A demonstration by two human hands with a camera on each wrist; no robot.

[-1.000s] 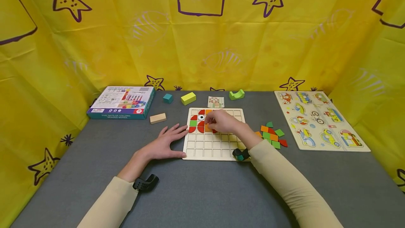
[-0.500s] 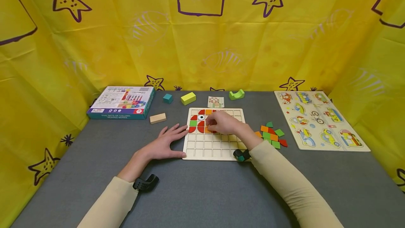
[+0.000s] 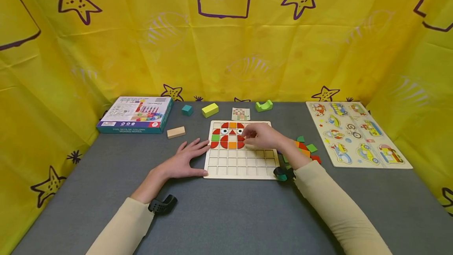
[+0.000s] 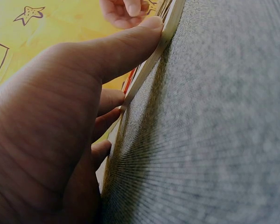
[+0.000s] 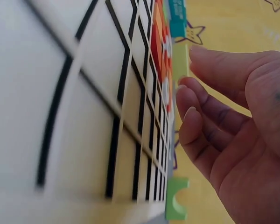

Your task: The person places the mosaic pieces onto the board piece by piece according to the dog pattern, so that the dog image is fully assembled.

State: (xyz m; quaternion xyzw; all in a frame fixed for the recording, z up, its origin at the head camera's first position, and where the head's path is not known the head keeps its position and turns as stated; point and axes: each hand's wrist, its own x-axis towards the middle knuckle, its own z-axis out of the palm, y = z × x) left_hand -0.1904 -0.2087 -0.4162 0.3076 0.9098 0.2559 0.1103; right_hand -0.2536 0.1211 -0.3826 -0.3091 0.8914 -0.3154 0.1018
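A wooden grid board (image 3: 244,163) lies mid-table, its upper left cells filled with red, orange and green tiles and two eye tiles. One orange square tile (image 3: 232,145) sits in the lower row of the pattern. My left hand (image 3: 185,161) rests along the board's left edge, fingers spread; the left wrist view has the thumb (image 4: 130,44) against the board's side. Over the pattern's right side hovers my right hand (image 3: 263,135), its fingers loosely bent. In the right wrist view, nothing shows between thumb and fingertips, which are apart from the board.
Loose red, orange and green tiles (image 3: 311,148) lie right of the board, partly behind the right forearm. Behind the board are a pattern card (image 3: 241,114), a yellow block (image 3: 210,110) and a green arch block (image 3: 264,106). A boxed game (image 3: 136,114) sits left, a picture puzzle (image 3: 348,141) right.
My right hand has let go of the orange square tile and moved right and up, uncovering the second eye tile and nearby red pieces. My left hand has stayed put.
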